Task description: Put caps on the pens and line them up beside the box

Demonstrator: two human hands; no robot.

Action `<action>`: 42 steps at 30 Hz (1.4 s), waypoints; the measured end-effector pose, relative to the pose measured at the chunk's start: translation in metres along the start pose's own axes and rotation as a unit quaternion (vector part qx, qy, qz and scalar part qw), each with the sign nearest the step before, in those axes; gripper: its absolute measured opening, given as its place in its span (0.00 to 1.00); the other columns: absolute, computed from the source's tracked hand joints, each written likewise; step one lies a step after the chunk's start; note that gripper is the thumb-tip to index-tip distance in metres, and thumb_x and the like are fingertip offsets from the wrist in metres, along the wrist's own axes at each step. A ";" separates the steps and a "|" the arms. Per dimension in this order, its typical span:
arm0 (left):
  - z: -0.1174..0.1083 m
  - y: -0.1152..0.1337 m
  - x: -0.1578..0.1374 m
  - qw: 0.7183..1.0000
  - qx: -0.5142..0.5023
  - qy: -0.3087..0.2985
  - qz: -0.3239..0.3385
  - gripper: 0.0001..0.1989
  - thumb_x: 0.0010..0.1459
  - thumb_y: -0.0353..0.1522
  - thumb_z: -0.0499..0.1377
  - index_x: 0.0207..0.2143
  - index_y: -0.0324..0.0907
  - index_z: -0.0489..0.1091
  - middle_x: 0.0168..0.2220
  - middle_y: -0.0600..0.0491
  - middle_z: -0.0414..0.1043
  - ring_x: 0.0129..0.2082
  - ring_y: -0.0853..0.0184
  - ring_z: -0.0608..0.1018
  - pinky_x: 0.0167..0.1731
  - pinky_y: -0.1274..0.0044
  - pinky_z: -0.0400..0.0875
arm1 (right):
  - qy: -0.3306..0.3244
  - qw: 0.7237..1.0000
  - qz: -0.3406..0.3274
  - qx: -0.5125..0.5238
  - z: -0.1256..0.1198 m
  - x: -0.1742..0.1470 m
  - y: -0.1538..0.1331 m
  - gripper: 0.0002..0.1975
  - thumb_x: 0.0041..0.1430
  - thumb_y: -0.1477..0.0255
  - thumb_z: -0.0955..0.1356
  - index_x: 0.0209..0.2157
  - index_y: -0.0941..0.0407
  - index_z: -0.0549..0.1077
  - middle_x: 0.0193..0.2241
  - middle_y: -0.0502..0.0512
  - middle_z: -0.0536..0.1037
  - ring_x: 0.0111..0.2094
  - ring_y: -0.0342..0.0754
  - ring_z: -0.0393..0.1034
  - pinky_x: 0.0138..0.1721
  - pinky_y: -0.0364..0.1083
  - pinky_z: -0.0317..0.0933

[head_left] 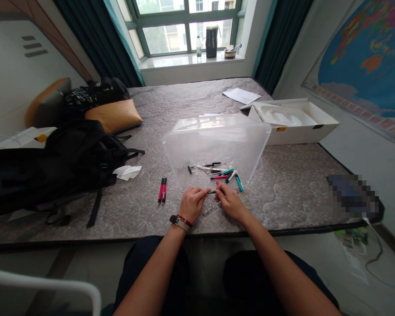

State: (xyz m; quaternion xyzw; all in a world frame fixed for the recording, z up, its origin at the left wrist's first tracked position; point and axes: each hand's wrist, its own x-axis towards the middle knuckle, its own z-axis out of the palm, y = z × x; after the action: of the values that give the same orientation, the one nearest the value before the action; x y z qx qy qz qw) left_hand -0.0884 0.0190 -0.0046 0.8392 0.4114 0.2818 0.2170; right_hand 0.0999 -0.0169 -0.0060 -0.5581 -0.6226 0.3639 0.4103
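Observation:
My left hand (195,202) and my right hand (228,200) meet over the near edge of the mattress, with a dark pen part (212,192) pinched between them. The fingers of both hands are closed on its two ends. Just beyond my hands, a clear plastic bin (213,142) lies on its side with its opening toward me. Several pen parts in black, silver, red and teal lie in its mouth, among them a teal piece (238,182) and a red piece (219,177). Two red and black pens (162,190) lie side by side to the left of my left hand.
A crumpled tissue (128,172) and a black backpack (75,162) are on the left, with a tan cushion (113,116) behind. An open white box (296,134) and a paper sheet (241,95) lie at the back right. A blurred dark device (352,195) sits at the right edge.

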 end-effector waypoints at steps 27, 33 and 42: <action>-0.002 -0.001 -0.001 1.000 -0.018 0.025 0.007 0.11 0.60 0.29 0.60 0.44 0.49 0.77 0.37 0.51 0.75 0.40 0.63 0.71 0.44 0.71 0.67 | 0.010 0.996 0.015 -0.088 -0.003 0.001 -0.003 0.21 0.68 0.61 0.58 0.22 0.53 0.65 0.15 0.48 0.70 0.21 0.45 0.66 0.30 0.44 0.56; -0.003 -0.001 -0.001 0.999 -0.014 0.030 -0.002 0.11 0.60 0.28 0.60 0.44 0.48 0.77 0.37 0.51 0.75 0.41 0.63 0.71 0.45 0.71 0.67 | -0.014 0.996 -0.014 -0.085 -0.004 -0.001 -0.006 0.16 0.67 0.62 0.60 0.27 0.53 0.67 0.22 0.49 0.74 0.25 0.45 0.67 0.31 0.43 0.55; 0.000 -0.004 -0.002 1.000 -0.008 0.027 -0.003 0.12 0.60 0.27 0.60 0.43 0.49 0.77 0.37 0.52 0.75 0.41 0.63 0.71 0.45 0.71 0.68 | -0.002 0.997 0.000 -0.079 0.001 0.000 -0.003 0.12 0.67 0.64 0.60 0.32 0.53 0.68 0.22 0.48 0.73 0.25 0.45 0.67 0.30 0.43 0.56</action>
State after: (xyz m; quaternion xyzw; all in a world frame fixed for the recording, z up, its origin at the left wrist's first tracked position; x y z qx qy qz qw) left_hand -0.0913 0.0197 -0.0074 0.8286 0.4170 0.3066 0.2132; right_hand 0.0974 -0.0171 -0.0034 -0.5879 -0.6505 0.3143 0.3638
